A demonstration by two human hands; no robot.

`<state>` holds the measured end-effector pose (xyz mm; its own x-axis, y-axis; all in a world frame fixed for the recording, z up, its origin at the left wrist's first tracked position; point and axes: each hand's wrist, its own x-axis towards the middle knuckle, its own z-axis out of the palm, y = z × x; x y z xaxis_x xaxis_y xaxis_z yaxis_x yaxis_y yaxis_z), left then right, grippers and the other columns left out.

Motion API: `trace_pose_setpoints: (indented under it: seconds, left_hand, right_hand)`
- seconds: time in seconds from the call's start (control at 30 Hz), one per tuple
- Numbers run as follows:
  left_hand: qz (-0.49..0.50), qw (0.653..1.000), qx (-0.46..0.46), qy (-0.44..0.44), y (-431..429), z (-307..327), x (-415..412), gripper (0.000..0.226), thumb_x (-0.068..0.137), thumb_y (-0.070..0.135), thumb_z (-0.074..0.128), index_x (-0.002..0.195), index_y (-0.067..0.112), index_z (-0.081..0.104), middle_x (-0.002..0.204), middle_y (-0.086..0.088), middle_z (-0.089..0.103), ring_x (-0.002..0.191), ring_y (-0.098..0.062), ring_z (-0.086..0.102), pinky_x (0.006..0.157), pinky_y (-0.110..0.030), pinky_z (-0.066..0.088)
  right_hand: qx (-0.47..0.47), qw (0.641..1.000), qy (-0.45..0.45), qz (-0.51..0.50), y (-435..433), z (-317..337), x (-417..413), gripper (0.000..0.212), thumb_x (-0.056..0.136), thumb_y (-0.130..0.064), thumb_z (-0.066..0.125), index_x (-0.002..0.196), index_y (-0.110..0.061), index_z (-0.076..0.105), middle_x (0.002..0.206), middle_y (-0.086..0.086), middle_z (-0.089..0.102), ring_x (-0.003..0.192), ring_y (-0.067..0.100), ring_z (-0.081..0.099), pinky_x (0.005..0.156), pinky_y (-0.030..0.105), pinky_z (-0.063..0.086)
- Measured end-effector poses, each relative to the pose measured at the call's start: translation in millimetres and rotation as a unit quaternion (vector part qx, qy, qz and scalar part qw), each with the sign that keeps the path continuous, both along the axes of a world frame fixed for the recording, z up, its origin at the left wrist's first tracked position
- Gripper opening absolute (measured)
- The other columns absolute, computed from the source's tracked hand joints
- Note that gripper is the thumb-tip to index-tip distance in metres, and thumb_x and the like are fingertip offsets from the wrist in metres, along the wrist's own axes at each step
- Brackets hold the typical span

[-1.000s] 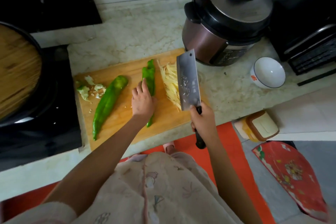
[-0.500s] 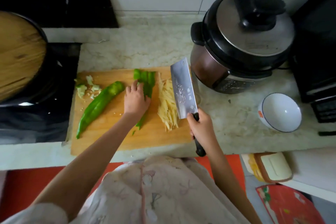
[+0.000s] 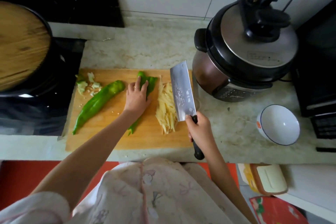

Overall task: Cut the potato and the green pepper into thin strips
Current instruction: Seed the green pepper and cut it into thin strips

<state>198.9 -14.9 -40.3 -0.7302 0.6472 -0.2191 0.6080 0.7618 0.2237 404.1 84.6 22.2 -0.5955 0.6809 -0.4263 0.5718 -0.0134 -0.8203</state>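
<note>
On the wooden cutting board (image 3: pixel 145 138) lie a whole long green pepper (image 3: pixel 98 103) at the left and a split, flattened green pepper (image 3: pixel 151 82) in the middle. My left hand (image 3: pixel 137 96) presses flat on the split pepper with straight fingers. A pile of pale potato strips (image 3: pixel 166 109) sits right of it. My right hand (image 3: pixel 199 127) grips the black handle of a cleaver (image 3: pixel 181 91), whose blade lies tilted over the right side of the potato pile.
Pepper core scraps (image 3: pixel 87 84) lie at the board's back left. A black wok with a wooden lid (image 3: pixel 20 45) stands on the stove at the left. A pressure cooker (image 3: pixel 243 49) stands right behind the board; a white bowl (image 3: pixel 278 124) sits further right.
My left hand has spread the split pepper wider and flattened on it. The cleaver has stayed over the potato strips. The camera view has shifted.
</note>
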Motion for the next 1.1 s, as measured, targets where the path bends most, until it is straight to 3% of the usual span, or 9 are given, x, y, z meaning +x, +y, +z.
trace_pose_setpoints:
  seconds: [0.1,0.2,0.33,0.5,0.67,0.8,0.87,0.97,1.1]
  left_hand:
    - [-0.043,0.999,0.004,0.003,-25.0,-0.8,6.0,0.067,0.089,0.019,0.060,0.149,0.009,0.031,0.158,-0.018,0.016,0.131,-0.043,0.029,0.109,-0.051,0.026]
    - [-0.077,0.996,0.045,0.008,-65.0,-7.7,11.1,0.066,0.074,0.010,0.077,0.135,0.005,0.052,0.148,-0.022,0.037,0.115,-0.048,0.046,0.096,-0.055,0.042]
    - [-0.084,0.992,0.095,0.008,-107.9,-11.0,19.8,0.063,0.063,0.005,0.082,0.123,0.004,0.062,0.137,-0.021,0.052,0.096,-0.044,0.054,0.080,-0.053,0.052]
    - [0.018,0.990,0.129,-0.055,-131.8,-4.2,21.4,0.074,0.071,0.013,0.078,0.135,0.000,0.045,0.135,-0.024,0.043,0.119,-0.044,0.045,0.096,-0.053,0.045]
    - [0.076,0.986,0.098,-0.115,-132.8,4.6,15.0,0.079,0.080,0.032,0.076,0.143,0.008,0.034,0.133,-0.017,0.046,0.122,-0.036,0.045,0.093,-0.044,0.042]
    - [0.051,0.984,0.094,-0.140,-135.1,6.1,7.6,0.074,0.084,0.034,0.071,0.142,0.010,0.032,0.127,-0.018,0.055,0.117,-0.036,0.051,0.086,-0.042,0.044]
    - [0.037,0.985,0.100,-0.139,-136.5,3.9,6.6,0.072,0.087,0.034,0.068,0.143,0.011,0.031,0.127,-0.018,0.054,0.117,-0.036,0.051,0.086,-0.042,0.045]
    - [-0.009,0.990,0.099,-0.097,-140.9,-1.3,5.6,0.069,0.089,0.034,0.064,0.144,0.007,0.033,0.135,-0.018,0.043,0.125,-0.035,0.039,0.097,-0.045,0.041]
    - [-0.065,0.993,0.089,-0.049,-141.8,-4.2,2.9,0.074,0.082,0.031,0.069,0.143,0.003,0.038,0.141,-0.023,0.039,0.126,-0.042,0.038,0.101,-0.052,0.039]
  right_hand:
    - [-0.013,1.000,0.001,0.017,-6.1,1.9,-6.5,0.025,0.094,-0.019,0.049,0.084,0.003,0.044,0.053,0.006,0.039,0.040,0.018,0.043,0.044,0.031,0.041]
    - [-0.020,0.999,0.006,0.042,-20.1,5.7,-15.9,0.027,0.095,-0.018,0.049,0.073,-0.008,0.038,0.051,0.007,0.039,0.039,0.020,0.041,0.044,0.033,0.040]
    - [-0.020,0.997,0.007,0.078,-44.2,4.7,-27.6,0.029,0.096,-0.020,0.048,0.081,0.004,0.040,0.053,0.009,0.040,0.038,0.018,0.042,0.042,0.035,0.041]
    - [-0.013,0.997,-0.017,0.068,-89.9,-3.6,-39.5,0.027,0.096,-0.021,0.048,0.075,-0.005,0.040,0.053,0.008,0.042,0.038,0.020,0.043,0.041,0.032,0.040]
    - [0.014,0.999,-0.045,0.024,-118.4,-9.1,-38.0,0.033,0.095,-0.025,0.050,0.074,-0.002,0.040,0.054,0.014,0.042,0.043,0.023,0.043,0.047,0.045,0.045]
    - [0.056,0.995,-0.077,-0.010,-142.2,-13.2,-36.4,0.033,0.095,-0.030,0.049,0.083,0.001,0.047,0.063,0.027,0.050,0.055,0.042,0.052,0.054,0.052,0.049]
    - [0.084,0.992,-0.098,-0.011,-152.0,-12.9,-37.4,0.029,0.096,-0.031,0.047,0.086,-0.004,0.050,0.063,0.018,0.052,0.056,0.037,0.056,0.057,0.051,0.050]
    - [0.118,0.985,-0.126,0.000,-163.5,-12.1,-43.0,0.026,0.097,-0.029,0.047,0.096,-0.004,0.054,0.068,0.010,0.056,0.062,0.033,0.060,0.060,0.050,0.050]
    - [0.160,0.976,-0.151,0.006,-169.8,-11.5,-48.9,0.030,0.098,-0.024,0.047,0.113,0.001,0.055,0.083,0.017,0.061,0.077,0.033,0.060,0.057,0.034,0.037]
